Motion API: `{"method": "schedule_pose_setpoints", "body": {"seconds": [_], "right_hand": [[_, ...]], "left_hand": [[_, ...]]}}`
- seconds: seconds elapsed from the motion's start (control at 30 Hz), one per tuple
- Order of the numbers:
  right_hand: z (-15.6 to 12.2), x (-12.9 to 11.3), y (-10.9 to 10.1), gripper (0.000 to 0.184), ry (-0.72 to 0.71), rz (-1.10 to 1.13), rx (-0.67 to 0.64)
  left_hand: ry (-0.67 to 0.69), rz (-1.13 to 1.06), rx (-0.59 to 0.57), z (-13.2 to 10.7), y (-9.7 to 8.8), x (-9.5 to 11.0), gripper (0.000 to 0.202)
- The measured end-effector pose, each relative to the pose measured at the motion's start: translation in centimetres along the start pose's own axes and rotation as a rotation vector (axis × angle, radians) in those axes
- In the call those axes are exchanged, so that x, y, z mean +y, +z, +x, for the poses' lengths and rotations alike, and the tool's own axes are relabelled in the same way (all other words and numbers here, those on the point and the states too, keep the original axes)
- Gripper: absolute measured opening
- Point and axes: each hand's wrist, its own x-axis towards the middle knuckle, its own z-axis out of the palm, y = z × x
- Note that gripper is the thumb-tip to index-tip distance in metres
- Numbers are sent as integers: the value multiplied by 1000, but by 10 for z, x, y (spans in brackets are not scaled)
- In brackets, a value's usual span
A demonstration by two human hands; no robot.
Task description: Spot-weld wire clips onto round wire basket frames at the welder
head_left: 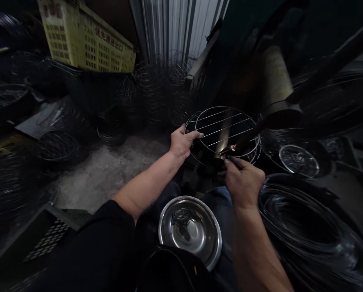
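Note:
A round wire rack (224, 132) with parallel bars is held up in front of me. My left hand (183, 142) is closed on its left edge, the thumb lying over the rim. At the near rim, my right hand (242, 178) is closed in a pinch; whatever sits between its fingertips is too small and dark to make out. A copper-coloured tip (230, 149) of a machine shows close by the rack's near rim, just beyond the right fingertips. On my lap rests a shiny metal bowl (166, 239) holding several small, dark bent wire pieces (184, 219).
A thick cylindrical machine arm (277, 77) hangs at upper right. Coiled wire (303, 215) lies at right, beside a container with a round wire ring (299, 161). Stacked wire rings (152, 93) stand behind. A yellow crate (87, 40) is upper left, a green crate (44, 239) lower left.

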Motion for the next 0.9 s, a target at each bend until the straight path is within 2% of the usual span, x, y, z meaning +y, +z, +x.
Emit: {"method": "schedule_pose_setpoints", "body": {"seconds": [0.17, 0.3, 0.43, 0.63, 0.9], "right_hand": [[-6, -1, 12, 37, 87, 348, 108], [-13, 4, 20, 33, 110, 469, 225], [-15, 10, 25, 30, 57, 478, 286], [-9, 14, 29, 27, 31, 483, 285], [-4, 9, 29, 26, 27, 490, 265]], "left_hand": [[7, 1, -18, 1, 4, 0, 42], [-1, 11, -21, 2, 6, -1, 37], [-15, 5, -16, 2, 10, 0, 37], [-26, 10, -12, 6, 13, 3, 55], [-43, 38, -45, 16, 14, 2, 26]]}}
